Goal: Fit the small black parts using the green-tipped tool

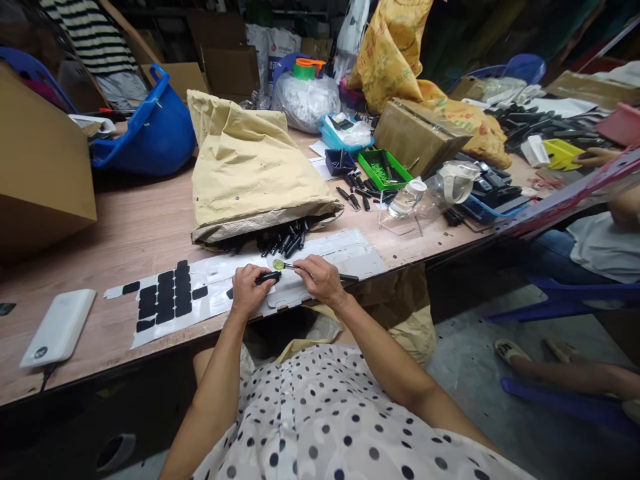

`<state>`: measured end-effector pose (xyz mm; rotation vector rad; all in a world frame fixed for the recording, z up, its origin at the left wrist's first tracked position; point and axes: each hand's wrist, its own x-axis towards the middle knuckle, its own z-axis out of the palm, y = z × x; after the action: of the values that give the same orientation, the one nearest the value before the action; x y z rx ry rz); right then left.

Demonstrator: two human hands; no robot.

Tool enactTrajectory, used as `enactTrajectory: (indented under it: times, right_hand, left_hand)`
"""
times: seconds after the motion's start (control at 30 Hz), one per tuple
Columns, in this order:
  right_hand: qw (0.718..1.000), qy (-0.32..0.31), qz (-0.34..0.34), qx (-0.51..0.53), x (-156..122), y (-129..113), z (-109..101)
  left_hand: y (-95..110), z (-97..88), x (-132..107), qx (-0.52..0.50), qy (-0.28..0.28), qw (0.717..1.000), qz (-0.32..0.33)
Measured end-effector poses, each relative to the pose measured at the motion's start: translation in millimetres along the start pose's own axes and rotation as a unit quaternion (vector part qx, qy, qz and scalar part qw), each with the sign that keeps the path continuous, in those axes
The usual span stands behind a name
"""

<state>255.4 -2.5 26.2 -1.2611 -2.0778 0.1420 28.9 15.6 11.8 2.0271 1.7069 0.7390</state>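
My left hand is closed around a small black cylindrical part, held just above the grey-white board near the table's front edge. Between the fingers of my right hand is a slim tool with a metal shaft and a black handle. The shaft points left, toward the black part. At its tip is a small round yellow-green piece; whether it is attached there cannot be seen. Left of my hands lies a white sheet bearing rows of black rounded stickers.
Black parts spill from a tan sack behind my hands. A white power bank lies left. Farther right stand a green tray and a clear jug. Another person's hand is at the far right.
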Motion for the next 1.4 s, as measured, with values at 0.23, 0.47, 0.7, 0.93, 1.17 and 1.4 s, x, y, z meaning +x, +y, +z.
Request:
enactTrajectory:
  times: [0.23, 0.47, 0.7, 0.93, 1.17, 1.4]
  right_hand:
    - [1.0, -0.01, 0.004, -0.007, 3.3, -19.8, 2.2]
    - [0.998, -0.05, 0.009, -0.03, 2.2, -20.9, 7.7]
    - [0.999, -0.028, 0.023, -0.031, -1.2, -13.0, 1.9]
    - [0.999, -0.02, 0.028, -0.041, -1.7, 8.2, -0.1]
    - [0.993, -0.075, -0.038, -0.081, 3.8, 48.9, -12.4]
    - [0.994, -0.076, -0.023, -0.072, 2.4, 57.9, -6.4]
  left_hand:
    - [-4.8, 3.1, 4.9, -0.01, 0.001, 1.0, -0.013]
    - [-5.7, 5.9, 6.4, -0.023, 0.012, 1.0, -0.011]
    - [-4.6, 6.6, 5.9, -0.02, 0.011, 1.0, -0.022]
    - [-2.9, 4.4, 5.3, -0.016, 0.008, 1.0, -0.01]
    - [-1.2, 2.4, 2.6, -0.001, 0.001, 1.0, -0.011]
    - [1.9, -2.8, 1.6, -0.005, -0.01, 1.0, 0.0]
